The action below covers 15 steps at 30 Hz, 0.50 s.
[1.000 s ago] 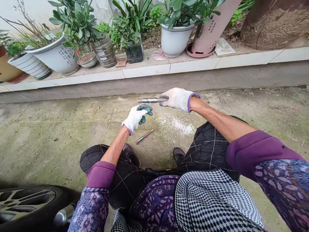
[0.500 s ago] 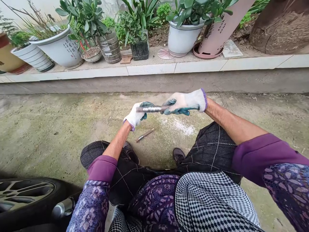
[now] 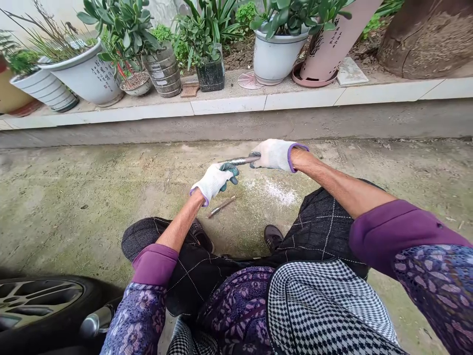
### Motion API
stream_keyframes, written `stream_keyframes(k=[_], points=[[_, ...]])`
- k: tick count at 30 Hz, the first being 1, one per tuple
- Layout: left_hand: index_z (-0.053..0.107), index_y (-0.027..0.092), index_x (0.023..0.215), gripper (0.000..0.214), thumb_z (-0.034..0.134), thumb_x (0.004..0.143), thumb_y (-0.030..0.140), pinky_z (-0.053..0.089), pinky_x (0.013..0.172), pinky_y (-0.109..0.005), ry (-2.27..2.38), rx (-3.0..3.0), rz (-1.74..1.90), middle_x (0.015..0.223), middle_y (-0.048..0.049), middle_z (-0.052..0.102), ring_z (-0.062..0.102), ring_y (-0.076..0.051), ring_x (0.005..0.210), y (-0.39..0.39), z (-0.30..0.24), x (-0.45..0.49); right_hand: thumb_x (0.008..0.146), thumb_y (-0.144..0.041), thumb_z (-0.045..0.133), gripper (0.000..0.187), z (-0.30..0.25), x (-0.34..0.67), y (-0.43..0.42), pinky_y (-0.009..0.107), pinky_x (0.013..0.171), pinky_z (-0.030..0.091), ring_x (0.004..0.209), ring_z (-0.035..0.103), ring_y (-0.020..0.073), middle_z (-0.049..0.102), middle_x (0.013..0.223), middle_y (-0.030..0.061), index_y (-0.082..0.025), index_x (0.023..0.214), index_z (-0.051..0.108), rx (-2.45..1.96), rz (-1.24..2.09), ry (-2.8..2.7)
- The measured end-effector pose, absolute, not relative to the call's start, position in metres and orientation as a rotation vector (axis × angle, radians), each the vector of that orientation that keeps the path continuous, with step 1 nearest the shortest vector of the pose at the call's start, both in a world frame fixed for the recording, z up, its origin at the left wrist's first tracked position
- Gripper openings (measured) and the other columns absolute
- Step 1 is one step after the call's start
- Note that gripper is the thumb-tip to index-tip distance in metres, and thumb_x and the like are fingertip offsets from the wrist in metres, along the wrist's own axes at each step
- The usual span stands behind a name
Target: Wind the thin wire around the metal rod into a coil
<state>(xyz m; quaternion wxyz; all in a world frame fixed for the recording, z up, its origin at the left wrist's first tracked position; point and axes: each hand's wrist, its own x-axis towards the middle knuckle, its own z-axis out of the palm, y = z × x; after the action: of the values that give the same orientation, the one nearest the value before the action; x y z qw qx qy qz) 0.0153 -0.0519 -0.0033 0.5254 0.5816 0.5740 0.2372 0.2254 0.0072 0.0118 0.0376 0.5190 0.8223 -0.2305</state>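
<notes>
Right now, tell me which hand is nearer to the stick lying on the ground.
The left hand is nearer, raised just beyond the stick on the ground; the right hand is farther beyond, to the right, holding a silver-wound stick.

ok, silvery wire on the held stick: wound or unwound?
Wound: the wire circles the stick in close turns, beside the right hand gripping it. Any loose end: cannot tell.
</notes>
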Motion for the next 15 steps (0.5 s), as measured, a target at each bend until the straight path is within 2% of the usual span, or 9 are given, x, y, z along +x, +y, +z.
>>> stream_keyframes(k=[3, 6, 9, 11, 13, 15], points=[[0.069, 0.013, 0.089, 0.02, 0.062, 0.077, 0.028, 0.027, 0.034, -0.02, 1.326, 1.322, 0.682, 0.082, -0.0062, 0.074, 0.035, -0.003, 0.035, -0.049, -0.009, 0.013, 0.079, -0.041, 0.064, 0.024, 0.02, 0.227, 0.005, 0.028, 0.052, 0.033, 0.055, 0.049, 0.0128, 0.06, 0.064, 0.0011, -0.021, 0.089, 0.072, 1.654, -0.676, 2.611], [0.069, 0.013, 0.086, 0.02, 0.063, 0.075, 0.028, 0.028, 0.034, -0.02, 1.308, 1.278, 0.737, 0.085, -0.0062, 0.074, 0.039, -0.003, 0.036, -0.045, -0.009, 0.012, 0.08, -0.042, 0.066, 0.031, 0.03, 0.225, -0.005, 0.026, 0.047, 0.034, 0.049, 0.046, 0.0102, 0.056, 0.06, -0.0012, -0.019, 0.099, 0.072, 1.788, -0.994, 2.537], [0.07, 0.012, 0.089, 0.024, 0.064, 0.076, 0.031, 0.031, 0.036, -0.02, 1.287, 1.255, 0.739, 0.08, -0.0061, 0.073, 0.043, -0.004, 0.038, -0.043, -0.005, 0.012, 0.078, -0.044, 0.071, 0.042, 0.037, 0.225, -0.013, 0.022, 0.041, 0.035, 0.044, 0.042, 0.0072, 0.052, 0.057, -0.004, -0.019, 0.112, 0.07, 1.754, -1.481, 2.407], [0.071, 0.012, 0.09, 0.025, 0.064, 0.077, 0.032, 0.032, 0.037, -0.02, 1.284, 1.274, 0.739, 0.073, -0.0046, 0.071, 0.042, -0.004, 0.038, -0.043, 0.0, 0.011, 0.075, -0.046, 0.075, 0.048, 0.039, 0.227, -0.015, 0.021, 0.038, 0.035, 0.042, 0.04, 0.0063, 0.051, 0.056, -0.0046, -0.018, 0.113, 0.07, 1.64, -1.733, 2.344], [0.072, 0.011, 0.089, 0.022, 0.063, 0.077, 0.028, 0.03, 0.037, -0.019, 1.309, 1.315, 0.723, 0.059, -0.0004, 0.063, 0.04, -0.005, 0.037, -0.042, 0.004, 0.007, 0.072, -0.047, 0.078, 0.051, 0.041, 0.231, -0.015, 0.02, 0.035, 0.035, 0.042, 0.04, 0.006, 0.05, 0.056, -0.0046, -0.016, 0.111, 0.07, 1.514, -1.871, 2.299], [0.072, 0.011, 0.087, 0.02, 0.06, 0.075, 0.021, 0.029, 0.038, -0.019, 1.302, 1.373, 0.682, 0.048, 0.0036, 0.054, 0.039, -0.006, 0.038, -0.041, 0.008, 0.003, 0.071, -0.048, 0.078, 0.051, 0.042, 0.234, -0.015, 0.019, 0.035, 0.035, 0.041, 0.04, 0.0059, 0.051, 0.056, -0.0045, -0.014, 0.109, 0.07, 1.399, -1.875, 2.257]])
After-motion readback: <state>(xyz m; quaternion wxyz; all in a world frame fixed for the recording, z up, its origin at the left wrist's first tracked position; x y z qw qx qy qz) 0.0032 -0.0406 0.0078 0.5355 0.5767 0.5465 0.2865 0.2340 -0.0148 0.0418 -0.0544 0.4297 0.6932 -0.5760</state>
